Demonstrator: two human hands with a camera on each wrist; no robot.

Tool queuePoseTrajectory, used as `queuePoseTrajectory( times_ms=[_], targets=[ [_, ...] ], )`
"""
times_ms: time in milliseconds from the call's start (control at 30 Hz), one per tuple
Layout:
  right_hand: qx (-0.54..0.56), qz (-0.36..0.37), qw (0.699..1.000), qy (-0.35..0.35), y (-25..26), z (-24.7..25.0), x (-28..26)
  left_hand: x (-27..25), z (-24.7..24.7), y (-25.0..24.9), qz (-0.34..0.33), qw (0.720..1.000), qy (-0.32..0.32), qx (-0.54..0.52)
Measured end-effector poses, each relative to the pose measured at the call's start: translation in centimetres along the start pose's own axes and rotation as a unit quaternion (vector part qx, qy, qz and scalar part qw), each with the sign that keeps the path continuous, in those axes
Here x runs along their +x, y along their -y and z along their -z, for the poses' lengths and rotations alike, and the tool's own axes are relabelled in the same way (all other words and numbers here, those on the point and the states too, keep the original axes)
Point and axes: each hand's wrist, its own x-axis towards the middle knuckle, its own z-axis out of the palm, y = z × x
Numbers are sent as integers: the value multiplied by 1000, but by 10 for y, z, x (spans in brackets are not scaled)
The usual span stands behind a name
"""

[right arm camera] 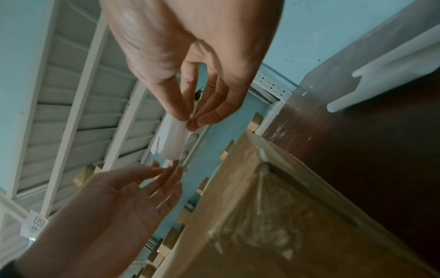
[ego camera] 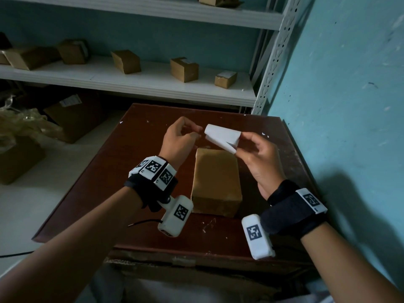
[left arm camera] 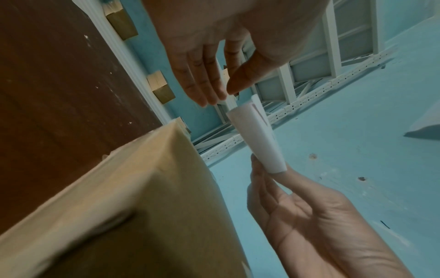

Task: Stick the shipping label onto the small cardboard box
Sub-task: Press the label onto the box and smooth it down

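A small brown cardboard box (ego camera: 215,176) (left arm camera: 142,197) (right arm camera: 273,216) lies on the dark wooden table (ego camera: 131,171), its plain top facing up. Above its far end I hold the white shipping label (ego camera: 220,135) (left arm camera: 257,143) (right arm camera: 172,143), curled over with two layers parting at its left end. My right hand (ego camera: 239,143) (right arm camera: 190,122) pinches the label's right end between thumb and fingers. My left hand (ego camera: 197,132) (left arm camera: 226,94) has thumb and fingertips together at the label's free left end, with a sliver of white between them. Neither hand touches the box.
Behind the table stands a white metal shelf (ego camera: 131,84) carrying several small cardboard boxes. A turquoise wall (ego camera: 349,106) runs close along the table's right side. Larger cartons (ego camera: 72,121) and crumpled plastic sit on the floor to the left.
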Motion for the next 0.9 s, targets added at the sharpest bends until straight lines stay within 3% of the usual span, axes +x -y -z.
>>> queuePoseTrajectory(
  times_ms=[267,900],
  targets=[
    [67,-53,994,73,10,8,-16,-17,4,-6,3,998,62,-16],
    [16,-97,987,130,19,12,-30,-46,9,-13,43,989,126,68]
  ],
)
